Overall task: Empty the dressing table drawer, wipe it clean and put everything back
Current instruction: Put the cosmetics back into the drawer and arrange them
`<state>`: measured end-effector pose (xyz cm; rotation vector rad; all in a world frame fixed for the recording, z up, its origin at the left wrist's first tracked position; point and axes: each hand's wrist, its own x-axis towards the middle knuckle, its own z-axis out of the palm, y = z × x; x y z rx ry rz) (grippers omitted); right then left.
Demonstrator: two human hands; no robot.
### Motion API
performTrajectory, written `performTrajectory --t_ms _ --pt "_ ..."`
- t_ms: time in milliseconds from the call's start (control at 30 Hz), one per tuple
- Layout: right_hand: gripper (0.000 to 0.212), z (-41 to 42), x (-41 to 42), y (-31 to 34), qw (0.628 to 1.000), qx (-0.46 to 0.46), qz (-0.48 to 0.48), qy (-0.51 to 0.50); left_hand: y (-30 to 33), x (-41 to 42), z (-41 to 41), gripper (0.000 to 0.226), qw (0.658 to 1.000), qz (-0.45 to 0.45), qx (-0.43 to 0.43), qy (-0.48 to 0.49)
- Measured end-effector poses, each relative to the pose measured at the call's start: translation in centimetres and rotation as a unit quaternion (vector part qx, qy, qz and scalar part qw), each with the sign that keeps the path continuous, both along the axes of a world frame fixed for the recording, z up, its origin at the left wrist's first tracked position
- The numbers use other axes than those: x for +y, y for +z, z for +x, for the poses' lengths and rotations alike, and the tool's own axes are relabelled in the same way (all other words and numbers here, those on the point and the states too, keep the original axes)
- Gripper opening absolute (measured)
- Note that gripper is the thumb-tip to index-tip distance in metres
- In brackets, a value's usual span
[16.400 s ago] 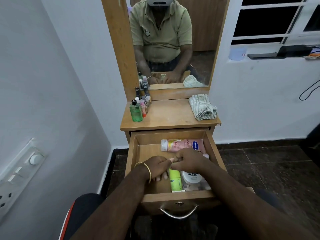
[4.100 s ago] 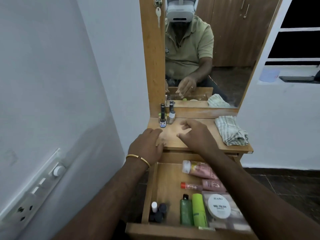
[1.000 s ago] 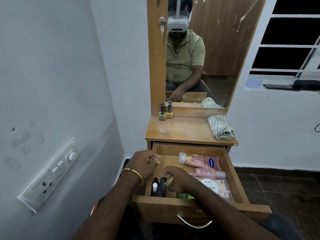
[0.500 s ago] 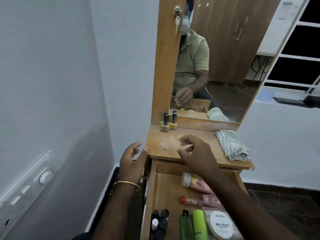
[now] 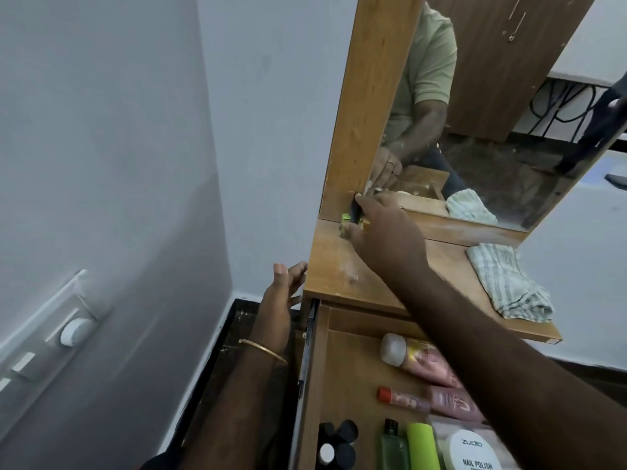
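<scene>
At the bottom of the frame I see the open drawer (image 5: 310, 385), its wooden side wall running up the lower centre, with things lying in it: a cluster of small dark-capped bottles (image 5: 337, 442) at its left corner, a green bottle (image 5: 393, 447) and a lime-green tube (image 5: 422, 447) side by side, and a white nail polish remover tub (image 5: 473, 451) at the bottom edge. Above these lie a slim tube with a red cap (image 5: 402, 398) and a pink lotion bottle (image 5: 419, 357) with a white cap, both partly hidden under my right forearm. My left hand (image 5: 280, 300), a gold bangle (image 5: 263, 349) on the wrist, hangs left of the drawer at centre frame, fingers loosely spread and holding nothing, the fingertips close to the tabletop's left edge. The dressing table top (image 5: 334, 266) fills the middle — a striped cloth (image 5: 507, 286) sits crumpled at its right side. My right hand (image 5: 383, 228) reaches across to the back left corner of the top, fingers closed around the nail polish bottles (image 5: 351, 220) standing against the mirror frame; only a dark cap and bits of yellow-green glass show past the fingers. Behind, the mirror (image 5: 492, 130) in the upper right reflects the hand, the cloth and an olive shirt sleeve. A switch panel (image 5: 57, 337) sits on the grey wall at lower left.
</scene>
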<state>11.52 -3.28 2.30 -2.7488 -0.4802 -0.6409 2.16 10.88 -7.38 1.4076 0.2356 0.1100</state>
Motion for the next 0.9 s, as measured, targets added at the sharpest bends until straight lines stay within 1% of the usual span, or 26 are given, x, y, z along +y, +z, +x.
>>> performTrajectory --t_ms 67,133,167,233,267,300,367,433,533,633,733,800,833,900 --pt "0.027 -0.1 0.0 0.0 0.999 -0.009 0.036 0.006 0.3 -0.2 -0.2 0.090 1.000 0.021 -0.002 0.002" --pt "0.022 -0.2 -0.1 -0.1 0.998 -0.015 0.054 0.017 0.3 -0.4 -0.4 0.081 0.999 0.045 -0.007 0.008" --pt "0.021 -0.5 -0.1 0.0 0.998 -0.016 0.061 0.028 0.3 -0.5 -0.4 0.071 0.998 0.063 -0.011 0.012" --pt "0.021 -2.1 -0.5 0.1 0.994 -0.013 0.090 0.056 0.1 -0.7 -0.6 0.041 0.994 0.104 -0.019 0.018" --pt "0.022 -3.3 -0.9 0.3 0.991 -0.010 0.113 0.071 0.2 -0.7 -0.8 0.030 0.991 0.127 -0.024 0.020" --pt "0.022 -4.8 -1.3 0.3 0.987 -0.002 0.137 0.085 0.1 -0.7 -0.9 0.028 0.988 0.147 -0.029 0.020" --pt "0.024 -8.2 -2.6 0.1 0.979 0.027 0.172 0.104 -0.3 -0.5 -0.9 0.037 0.984 0.172 -0.043 0.022" --pt "0.025 -11.4 -4.0 -0.8 0.975 0.066 0.185 0.103 -0.6 -0.4 -0.8 0.042 0.980 0.189 -0.055 0.022" --pt "0.022 -14.8 -5.2 -3.3 0.968 0.142 0.186 0.091 -0.6 -0.5 -0.9 0.042 0.981 0.184 -0.052 0.025" --pt "0.012 -16.6 -5.4 -5.8 0.957 0.209 0.181 0.093 -0.3 -0.8 -1.1 0.040 0.984 0.167 -0.041 0.040" --pt "0.007 -17.3 -5.3 -7.5 0.958 0.212 0.157 0.109 -0.1 -1.0 -1.4 0.034 0.986 0.158 -0.031 0.045" --pt "0.011 -17.5 -5.0 -8.0 0.958 0.215 0.149 0.119 0.1 -1.1 -1.5 0.028 0.985 0.161 -0.028 0.045" --pt "0.014 -17.6 -4.9 -8.2 0.958 0.216 0.143 0.123 0.1 -1.1 -1.4 0.028 0.985 0.162 -0.027 0.046" --pt "0.016 -17.7 -4.7 -8.4 0.959 0.219 0.123 0.132 0.2 -1.1 -1.4 0.036 0.985 0.163 -0.022 0.046"
